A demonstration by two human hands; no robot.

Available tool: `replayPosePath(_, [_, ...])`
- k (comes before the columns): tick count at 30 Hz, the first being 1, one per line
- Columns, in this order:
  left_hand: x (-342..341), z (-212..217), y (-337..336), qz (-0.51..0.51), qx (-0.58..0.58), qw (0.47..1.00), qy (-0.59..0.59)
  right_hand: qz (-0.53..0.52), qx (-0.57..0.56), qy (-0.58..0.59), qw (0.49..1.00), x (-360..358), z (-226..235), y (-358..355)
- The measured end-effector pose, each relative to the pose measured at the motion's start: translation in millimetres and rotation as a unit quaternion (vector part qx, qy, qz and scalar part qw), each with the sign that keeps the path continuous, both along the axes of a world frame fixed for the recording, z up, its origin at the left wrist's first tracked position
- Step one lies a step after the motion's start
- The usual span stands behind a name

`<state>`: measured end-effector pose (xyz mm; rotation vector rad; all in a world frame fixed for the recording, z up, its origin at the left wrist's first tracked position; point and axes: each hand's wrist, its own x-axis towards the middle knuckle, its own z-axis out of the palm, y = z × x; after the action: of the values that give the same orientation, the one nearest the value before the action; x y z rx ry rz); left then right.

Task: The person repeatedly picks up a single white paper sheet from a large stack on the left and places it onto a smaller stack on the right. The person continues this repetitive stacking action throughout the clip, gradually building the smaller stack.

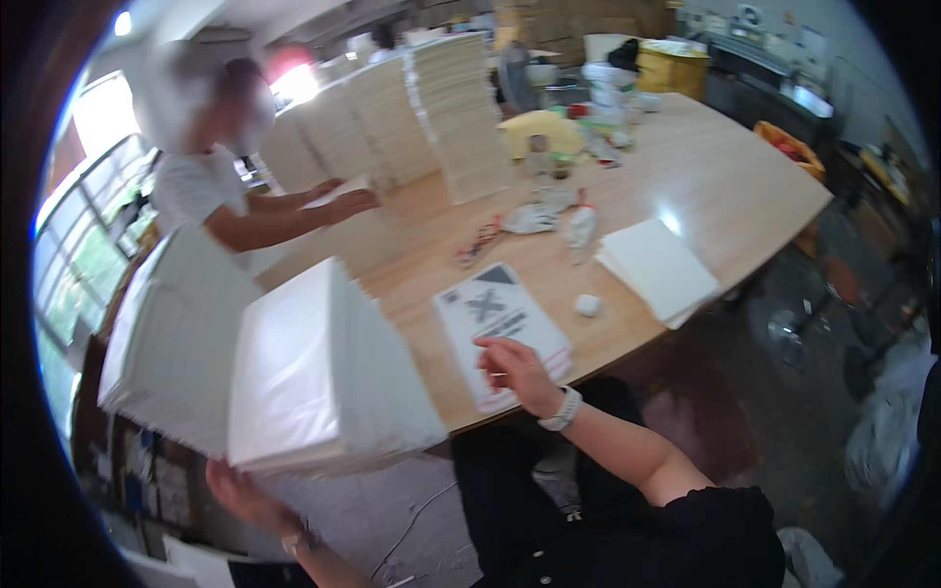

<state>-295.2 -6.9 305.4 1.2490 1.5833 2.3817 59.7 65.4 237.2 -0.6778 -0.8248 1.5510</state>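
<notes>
My right hand (520, 373) hovers over a printed white sheet (502, 318), its fingers loosely bent and apart with nothing between them. A white watch sits on that wrist. Low at the left, my left hand (247, 496) is beside the lower edge of a tall stack of white sheets (289, 367). Its fingers look spread and are a little blurred; whether they touch the stack I cannot tell. Another stack of white sheets (181, 333) stands just left of it. On the table right of the printed sheet lies a small white block (587, 306).
Across the wooden table (745, 186) at the left, a co-worker (201, 186) handles a large pale sheet (333, 245). Tall paper stacks (456, 118) rise behind. A thin pile of white sheets (659, 269) lies near the right edge; gloves (534, 218) and white buckets (610, 88) stand farther back.
</notes>
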Motion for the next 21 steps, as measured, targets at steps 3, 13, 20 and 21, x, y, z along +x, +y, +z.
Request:
replayPosePath(3, [3.0,-70.5,-16.6,0.057,0.022,0.998,-0.003,-0.27,-0.12,-0.076,0.952,115.5,-74.4,-12.9])
replayPosePath(13, [176.0,-185.2,0.9,-0.462,-0.26,0.848,-0.005,-0.414,-0.229,-0.026,0.881,288.7,-104.4,-43.1])
replayPosePath(20, [227.1,-188.1,91.1,-0.373,-0.259,0.835,0.312,-0.373,-0.226,0.132,0.89,311.2,-110.1,-12.3])
replayPosePath(21, [238.3,-188.3,104.7,-0.31,-0.2,0.848,0.38,-0.376,-0.231,0.102,0.892,314.0,-100.5,-6.6])
